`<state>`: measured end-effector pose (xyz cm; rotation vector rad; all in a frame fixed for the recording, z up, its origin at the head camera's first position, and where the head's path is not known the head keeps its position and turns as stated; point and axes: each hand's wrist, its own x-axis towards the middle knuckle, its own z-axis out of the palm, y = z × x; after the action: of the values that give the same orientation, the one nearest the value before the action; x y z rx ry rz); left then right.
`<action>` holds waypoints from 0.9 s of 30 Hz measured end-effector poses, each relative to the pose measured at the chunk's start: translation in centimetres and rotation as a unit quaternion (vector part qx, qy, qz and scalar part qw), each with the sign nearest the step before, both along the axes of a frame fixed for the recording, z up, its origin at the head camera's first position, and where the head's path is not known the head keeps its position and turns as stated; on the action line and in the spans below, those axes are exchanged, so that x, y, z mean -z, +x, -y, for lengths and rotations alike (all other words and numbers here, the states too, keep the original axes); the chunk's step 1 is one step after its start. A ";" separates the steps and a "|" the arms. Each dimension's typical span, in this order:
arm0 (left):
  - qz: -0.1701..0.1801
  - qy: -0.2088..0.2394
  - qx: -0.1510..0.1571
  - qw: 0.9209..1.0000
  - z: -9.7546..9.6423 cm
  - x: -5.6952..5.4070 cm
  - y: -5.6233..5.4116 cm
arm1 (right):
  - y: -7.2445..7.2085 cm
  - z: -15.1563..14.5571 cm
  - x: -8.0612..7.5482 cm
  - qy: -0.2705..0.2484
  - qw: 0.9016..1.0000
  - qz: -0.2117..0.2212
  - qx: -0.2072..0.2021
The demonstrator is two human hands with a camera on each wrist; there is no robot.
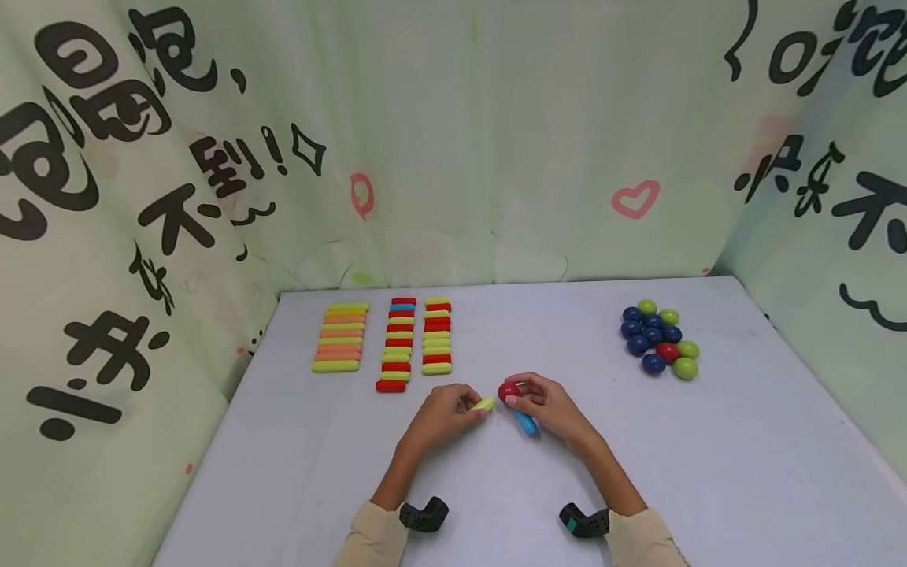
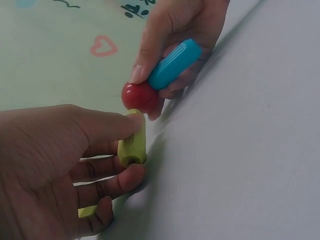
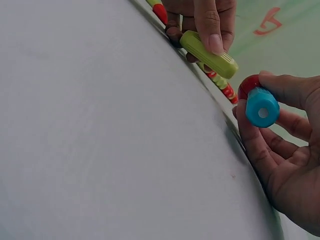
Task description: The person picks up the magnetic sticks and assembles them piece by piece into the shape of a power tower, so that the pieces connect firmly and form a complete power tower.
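Observation:
My left hand (image 1: 445, 413) pinches a short yellow-green rod (image 2: 132, 142) between thumb and fingers. A hole shows in the rod's near end in the left wrist view. Facing it, my right hand (image 1: 556, 405) grips a glossy red ball (image 1: 507, 390) with thumb and fingertips. From that ball a blue ridged rod (image 2: 175, 64) sticks out, slanting down toward the table in the head view. The yellow-green rod's tip overlaps the ball in the left wrist view, while a small gap shows between them in the head view.
Three columns of rods lie at the back left: a yellow and orange one (image 1: 340, 342) and two mostly red and yellow-green ones (image 1: 398, 342) (image 1: 437, 342). A cluster of dark blue, green and red balls (image 1: 653, 335) sits at the back right. Printed curtains (image 1: 538, 142) enclose the white table (image 1: 283, 488).

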<state>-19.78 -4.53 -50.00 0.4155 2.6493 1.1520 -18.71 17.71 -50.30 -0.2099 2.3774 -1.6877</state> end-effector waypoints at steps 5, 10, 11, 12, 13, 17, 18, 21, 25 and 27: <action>-0.003 0.007 0.008 1.000 -0.1 0.1 0.1 | 0.0 0.1 0.0 -0.004 1.000 -0.001 -0.017; 0.001 0.013 0.018 1.000 -0.1 0.2 0.1 | 0.0 0.1 0.1 -0.007 0.999 -0.011 -0.035; 0.002 0.017 0.023 1.000 -0.1 0.2 0.1 | 0.0 0.1 0.1 -0.006 0.999 -0.015 -0.038; 0.005 0.018 0.028 0.999 -0.1 0.2 0.1 | -0.1 0.2 0.1 -0.005 0.999 -0.019 -0.041; 0.006 0.020 0.034 0.999 -0.1 0.2 0.2 | -0.1 0.2 0.2 -0.005 0.999 -0.026 -0.046; 0.000 0.003 0.053 0.999 -0.5 0.0 0.5 | -0.3 0.3 0.3 0.011 0.996 -0.060 -0.065; -0.005 -0.007 0.053 0.999 -0.6 0.0 0.6 | -0.4 0.3 0.3 0.014 0.995 -0.067 -0.067; -0.018 -0.032 0.047 0.998 -0.9 -0.1 0.8 | -0.6 0.0 0.1 0.028 0.995 -0.084 -0.051; -0.014 -0.043 0.024 0.999 -1.1 0.0 1.0 | -1.0 -1.9 -0.5 0.071 0.985 -0.151 0.052; -0.013 -0.042 0.010 0.999 -1.1 0.0 1.1 | -1.3 -3.5 -0.7 0.125 0.961 -0.203 0.142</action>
<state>-18.71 -3.40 -50.04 0.4425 2.6990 1.0320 -20.02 21.22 -49.59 -0.1964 3.0264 -1.5508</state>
